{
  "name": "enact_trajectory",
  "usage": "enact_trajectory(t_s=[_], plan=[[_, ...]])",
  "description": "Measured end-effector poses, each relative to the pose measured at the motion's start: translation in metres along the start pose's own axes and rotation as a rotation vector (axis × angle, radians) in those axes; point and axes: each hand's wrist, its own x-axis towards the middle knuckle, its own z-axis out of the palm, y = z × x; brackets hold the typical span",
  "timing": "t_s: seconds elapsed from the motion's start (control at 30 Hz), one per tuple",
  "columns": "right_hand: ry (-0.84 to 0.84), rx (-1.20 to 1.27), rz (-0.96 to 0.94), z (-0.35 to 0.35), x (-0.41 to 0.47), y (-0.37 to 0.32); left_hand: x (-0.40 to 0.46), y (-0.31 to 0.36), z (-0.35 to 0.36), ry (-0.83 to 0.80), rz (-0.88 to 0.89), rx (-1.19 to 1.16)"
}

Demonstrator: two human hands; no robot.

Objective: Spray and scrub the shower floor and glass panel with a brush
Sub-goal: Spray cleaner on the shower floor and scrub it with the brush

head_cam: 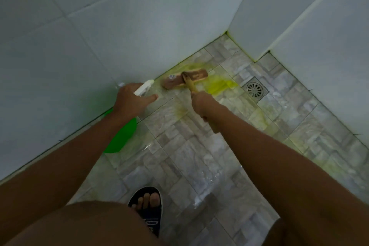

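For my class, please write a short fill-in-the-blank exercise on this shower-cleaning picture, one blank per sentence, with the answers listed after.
1. The right hand grips the yellow handle of the brown ______.
2. The left hand holds a spray bottle whose body is ______ in colour.
3. The round metal floor drain lies to the ______ of the yellow-green cleaner puddle.
4. The foot at the bottom wears a dark ______.

Answers: scrubbing brush; green; right; sandal

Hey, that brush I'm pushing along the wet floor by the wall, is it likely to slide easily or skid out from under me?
The brush probably slides easily: the floor tiles around it look wet, with yellow-green cleaner pooled beside its head. The wide, flat head seems unlikely to tip. The right hand grips only the thin handle, so it may twist on the slick tiles.
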Motion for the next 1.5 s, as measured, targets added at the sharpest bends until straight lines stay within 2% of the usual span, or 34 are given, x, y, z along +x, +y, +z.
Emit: enact_trajectory(t_s=[0.17, 0.3, 0.4, 0.53, 0.63, 0.7, 0.83, 0.93, 1.03, 1.17, 1.23, 1.37, 1.5], plan=[[-0.020, 0.071, 0.030, 0.006, -0.007, 0.016, 0.004, -0.003, 0.000, -0.012, 0.112, 0.164], [-0.102, -0.126, 0.044, 0.036, -0.060, 0.072, 0.009, -0.009, -0.002, -0.052, 0.109, 0.133], [-0.118, -0.140, 0.111, 0.048, -0.083, 0.093, 0.010, -0.008, -0.002, -0.084, 0.090, 0.083], [-0.115, -0.056, 0.066, 0.031, -0.065, 0.043, 0.004, -0.008, -0.005, -0.059, 0.124, 0.066], [-0.050, 0.006, -0.006, 0.021, -0.021, -0.006, -0.001, -0.016, -0.009, -0.041, 0.127, 0.081], [-0.013, 0.003, 0.010, 0.020, 0.000, -0.019, -0.006, -0.023, -0.013, -0.037, 0.135, 0.087], [-0.074, -0.003, 0.037, 0.017, -0.034, 0.010, -0.019, -0.034, -0.020, -0.039, 0.111, 0.086], [-0.148, -0.105, 0.116, 0.029, -0.078, 0.057, -0.029, -0.038, -0.023, -0.022, 0.086, 0.098], [-0.197, -0.168, 0.138, 0.049, -0.104, 0.074, -0.035, -0.040, -0.026, 0.016, 0.085, 0.130], [-0.172, -0.089, 0.103, 0.047, -0.099, 0.039, -0.036, -0.040, -0.033, -0.014, 0.089, 0.109], [-0.123, -0.025, 0.041, 0.042, -0.074, 0.015, -0.037, -0.039, -0.036, -0.013, 0.134, 0.090], [-0.017, 0.093, 0.042, 0.024, -0.014, -0.024, -0.041, -0.040, -0.046, 0.027, 0.176, 0.055], [-0.054, 0.071, 0.027, 0.030, -0.018, -0.018, -0.043, -0.048, -0.052, 0.028, 0.076, 0.014]])
